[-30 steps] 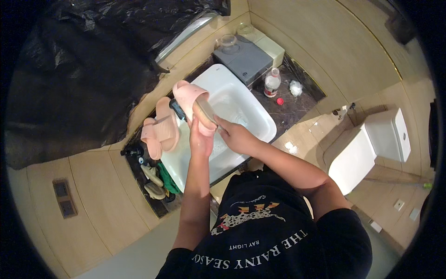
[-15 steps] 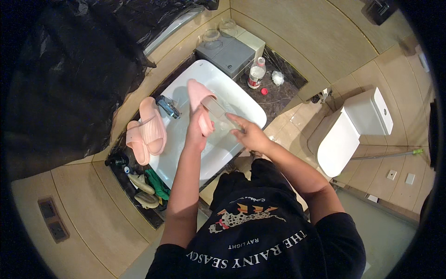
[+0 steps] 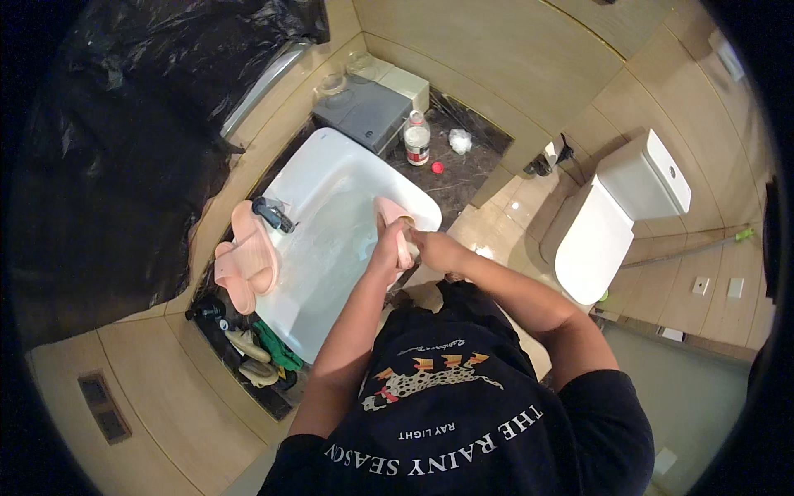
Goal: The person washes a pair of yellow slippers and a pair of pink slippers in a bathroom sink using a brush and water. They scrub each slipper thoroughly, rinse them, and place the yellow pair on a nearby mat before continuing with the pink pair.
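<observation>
My left hand (image 3: pixel 385 258) is closed around a pink slipper (image 3: pixel 385 212), holding it over the near right rim of the white sink (image 3: pixel 285 178). My right hand (image 3: pixel 438 251) is at the slipper's opening with its fingers curled in. Whatever those fingers may pinch is hidden. Shallow cloudy water (image 3: pixel 331 240) lies in the basin. Two more pink slippers (image 3: pixel 255 256) rest overlapping on the sink's left rim, beside the dark faucet (image 3: pixel 273 214).
A grey box (image 3: pixel 364 112) with clear glass jars stands behind the sink. Near it are a clear bottle (image 3: pixel 417 140), a red cap (image 3: pixel 437 168) and a white wad (image 3: pixel 460 141). Worn shoes (image 3: pixel 248 347) and green cloth (image 3: pixel 275 347) lie at left. A toilet (image 3: pixel 591 240) stands right.
The slipper and my left hand have moved right and nearer, from mid-basin to the rim. My right hand's fingers, stretched before, are now curled against the slipper. A clear flat piece no longer shows.
</observation>
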Action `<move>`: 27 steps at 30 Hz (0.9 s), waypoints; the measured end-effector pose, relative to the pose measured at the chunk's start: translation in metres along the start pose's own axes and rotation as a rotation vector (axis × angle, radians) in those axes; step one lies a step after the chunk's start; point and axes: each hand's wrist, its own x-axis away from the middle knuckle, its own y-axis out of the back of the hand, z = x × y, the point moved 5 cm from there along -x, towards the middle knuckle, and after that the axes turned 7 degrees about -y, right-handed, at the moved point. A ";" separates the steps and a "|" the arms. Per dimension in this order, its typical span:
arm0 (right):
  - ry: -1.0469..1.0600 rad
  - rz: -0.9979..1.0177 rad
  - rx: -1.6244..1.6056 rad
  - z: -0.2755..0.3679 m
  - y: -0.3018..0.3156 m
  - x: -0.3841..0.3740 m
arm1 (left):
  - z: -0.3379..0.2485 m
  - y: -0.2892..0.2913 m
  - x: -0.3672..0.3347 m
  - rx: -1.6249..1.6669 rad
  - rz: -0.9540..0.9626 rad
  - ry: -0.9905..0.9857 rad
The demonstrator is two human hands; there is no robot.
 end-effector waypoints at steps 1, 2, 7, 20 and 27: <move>0.003 0.057 0.070 0.014 0.023 0.012 | 0.002 0.004 -0.004 -0.077 -0.029 0.059; 0.004 0.111 0.138 0.023 0.040 0.021 | 0.002 0.002 -0.003 -0.106 -0.009 0.153; -0.012 0.014 0.633 0.024 0.053 0.016 | -0.021 -0.020 -0.010 -0.236 0.092 0.359; -0.068 0.051 0.477 0.009 0.029 -0.006 | -0.030 -0.016 -0.033 -0.251 0.133 0.449; -0.108 0.138 0.425 0.017 0.052 0.015 | -0.032 -0.015 -0.032 -0.200 0.187 0.479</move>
